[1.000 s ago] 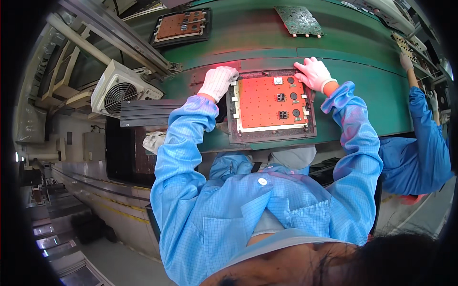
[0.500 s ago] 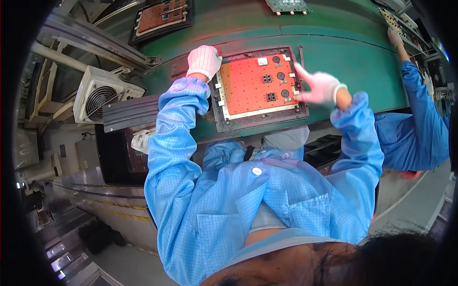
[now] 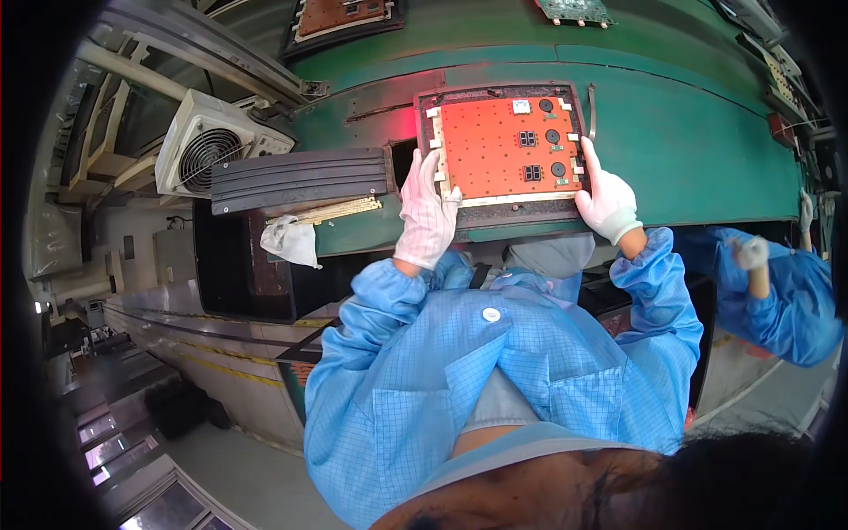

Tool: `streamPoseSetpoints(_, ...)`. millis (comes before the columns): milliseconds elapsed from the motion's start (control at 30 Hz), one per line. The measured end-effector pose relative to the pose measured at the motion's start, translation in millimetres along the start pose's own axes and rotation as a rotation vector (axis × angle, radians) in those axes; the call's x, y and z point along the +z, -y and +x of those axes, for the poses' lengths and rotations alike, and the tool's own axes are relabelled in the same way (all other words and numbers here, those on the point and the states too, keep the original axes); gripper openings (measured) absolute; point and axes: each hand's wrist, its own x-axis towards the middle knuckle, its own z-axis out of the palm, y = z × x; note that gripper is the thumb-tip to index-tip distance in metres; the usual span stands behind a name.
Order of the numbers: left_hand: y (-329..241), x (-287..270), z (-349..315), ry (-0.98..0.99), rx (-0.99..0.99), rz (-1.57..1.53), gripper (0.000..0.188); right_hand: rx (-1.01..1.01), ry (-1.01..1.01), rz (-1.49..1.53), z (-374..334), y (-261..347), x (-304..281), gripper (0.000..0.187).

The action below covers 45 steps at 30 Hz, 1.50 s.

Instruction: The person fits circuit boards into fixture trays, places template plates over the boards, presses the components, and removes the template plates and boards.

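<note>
White-gloved hands [image 3: 427, 216] [image 3: 610, 201], fingers [image 3: 592, 161] forward, flank the orange board [image 3: 495, 152].

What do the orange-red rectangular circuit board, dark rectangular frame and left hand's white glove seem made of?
Orange-red circuit board: probably laminate, smooth, flat sheet carrying components.
Dark frame: perhaps plastic or composite, dull and speckled.
White glove on the left hand: likely knitted fabric, matt with fine lines.
</note>
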Motion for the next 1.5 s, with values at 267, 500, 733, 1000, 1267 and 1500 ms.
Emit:
streamPoseSetpoints(267, -3, -8, 7, 0.025, 0.180, 0.256, 0.052, -0.324, -0.127, -0.249, 27, 19, -23, 0.059)
streamPoseSetpoints(500, 2, -24, 19, 0.114, 0.092, -0.343, 0.044, -0.470, -0.207, -0.204, 45, -5, -6, 0.048)
streamPoseSetpoints(733, 11, -14, 16, 0.068, 0.044, -0.479, 0.039, -0.254, -0.123, 0.559, 47, -11, -21, 0.062)
streamPoseSetpoints(1000, 10, -36, 38, 0.062, 0.027, -0.038, 0.035, -0.741, -0.324, 0.438, 113, 115, -93, 0.041)
streamPoseSetpoints(1267, 35, 5, 27, -0.097, -0.070, 0.064, 0.021, -1.127, -0.271, 0.134, 182, 237, -51, 0.042)
streamPoseSetpoints(1500, 7, -25, 24, -0.023, -0.030, 0.068, 0.015, -1.073, -0.041, -0.052, 241, 319, -6, 0.038)
